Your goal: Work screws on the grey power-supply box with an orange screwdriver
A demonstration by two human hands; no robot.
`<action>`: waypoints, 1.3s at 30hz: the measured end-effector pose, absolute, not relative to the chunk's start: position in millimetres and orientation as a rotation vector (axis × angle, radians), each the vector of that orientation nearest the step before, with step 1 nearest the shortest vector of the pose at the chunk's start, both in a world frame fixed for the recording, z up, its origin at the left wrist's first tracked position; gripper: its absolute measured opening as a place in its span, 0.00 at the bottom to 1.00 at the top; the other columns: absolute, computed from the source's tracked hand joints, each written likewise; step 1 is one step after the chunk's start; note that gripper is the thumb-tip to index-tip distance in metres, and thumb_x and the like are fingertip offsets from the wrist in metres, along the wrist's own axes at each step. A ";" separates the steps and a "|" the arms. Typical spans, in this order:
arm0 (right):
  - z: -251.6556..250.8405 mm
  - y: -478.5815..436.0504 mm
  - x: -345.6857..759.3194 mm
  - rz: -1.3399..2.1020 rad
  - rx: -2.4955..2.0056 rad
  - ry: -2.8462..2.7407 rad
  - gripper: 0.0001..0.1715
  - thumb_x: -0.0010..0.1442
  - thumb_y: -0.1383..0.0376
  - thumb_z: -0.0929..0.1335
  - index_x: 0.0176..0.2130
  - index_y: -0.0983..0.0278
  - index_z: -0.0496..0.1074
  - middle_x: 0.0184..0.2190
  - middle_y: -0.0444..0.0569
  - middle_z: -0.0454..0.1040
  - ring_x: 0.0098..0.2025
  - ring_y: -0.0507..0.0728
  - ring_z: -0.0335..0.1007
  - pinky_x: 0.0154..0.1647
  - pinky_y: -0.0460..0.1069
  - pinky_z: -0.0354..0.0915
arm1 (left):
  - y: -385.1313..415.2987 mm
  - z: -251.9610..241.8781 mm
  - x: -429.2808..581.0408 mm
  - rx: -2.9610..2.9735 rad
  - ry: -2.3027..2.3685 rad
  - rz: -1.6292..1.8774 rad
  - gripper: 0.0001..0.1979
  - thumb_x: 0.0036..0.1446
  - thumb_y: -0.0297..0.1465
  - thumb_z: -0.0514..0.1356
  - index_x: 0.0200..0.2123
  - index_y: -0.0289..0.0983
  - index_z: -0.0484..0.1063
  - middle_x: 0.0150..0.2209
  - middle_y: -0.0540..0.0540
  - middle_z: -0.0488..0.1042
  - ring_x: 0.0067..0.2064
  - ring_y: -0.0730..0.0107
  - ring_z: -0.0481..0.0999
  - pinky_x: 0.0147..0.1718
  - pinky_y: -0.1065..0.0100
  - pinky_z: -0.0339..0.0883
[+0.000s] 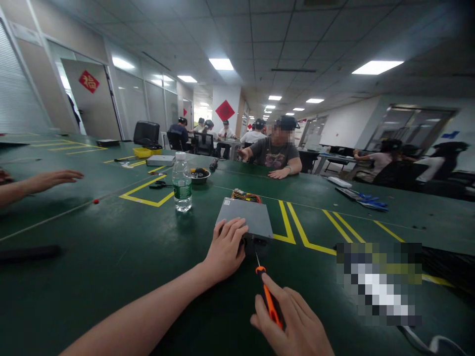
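Note:
A grey metal power-supply box (248, 217) lies on the green table (111, 247) in front of me, with coloured wires (246, 196) bunched at its far end. My left hand (225, 248) rests on the box's near left corner, fingers curled over its edge. My right hand (293, 321) is closed round an orange-and-black screwdriver (267, 295). The screwdriver's tip points up at the box's near face, just short of it.
A water bottle (182, 182) stands left of the box, with a bowl of small parts (200, 174) behind it. Yellow tape lines (293, 227) cross the table. Another person's hand (50, 180) reaches in at left. A person (276, 151) sits opposite; blue gloves (369, 200) lie at right.

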State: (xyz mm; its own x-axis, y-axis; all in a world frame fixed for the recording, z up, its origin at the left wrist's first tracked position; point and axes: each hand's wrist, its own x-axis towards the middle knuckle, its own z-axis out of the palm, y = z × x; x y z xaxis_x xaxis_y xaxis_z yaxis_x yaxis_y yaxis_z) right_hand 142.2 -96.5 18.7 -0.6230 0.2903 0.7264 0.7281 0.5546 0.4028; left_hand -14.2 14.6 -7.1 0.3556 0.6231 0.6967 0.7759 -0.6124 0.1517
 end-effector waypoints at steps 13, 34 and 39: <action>19.6 -104.8 145.2 -0.876 -0.844 -2.202 0.12 0.58 0.72 0.60 0.38 0.64 0.70 0.41 0.61 0.71 0.38 0.57 0.70 0.37 0.53 0.66 | -1.1 8.4 -11.0 -2.430 -1.324 -0.942 0.22 0.48 0.24 0.54 0.49 0.37 0.60 0.57 0.43 0.61 0.60 0.63 0.54 0.60 0.55 0.42; 18.9 -111.6 136.3 -0.601 -0.919 -2.318 0.17 0.60 0.68 0.59 0.49 0.68 0.63 0.50 0.62 0.63 0.48 0.58 0.65 0.40 0.51 0.68 | 3.3 -3.1 -11.2 -2.402 -1.279 -1.024 0.25 0.53 0.26 0.51 0.56 0.40 0.56 0.57 0.47 0.60 0.59 0.64 0.55 0.60 0.58 0.42; 17.8 -106.7 131.0 -0.742 -0.818 -2.255 0.13 0.57 0.64 0.65 0.42 0.69 0.67 0.39 0.57 0.72 0.37 0.55 0.69 0.35 0.50 0.67 | 3.4 -4.5 -13.4 -2.404 -1.274 -1.021 0.26 0.52 0.26 0.52 0.55 0.40 0.56 0.58 0.46 0.58 0.60 0.64 0.54 0.60 0.59 0.41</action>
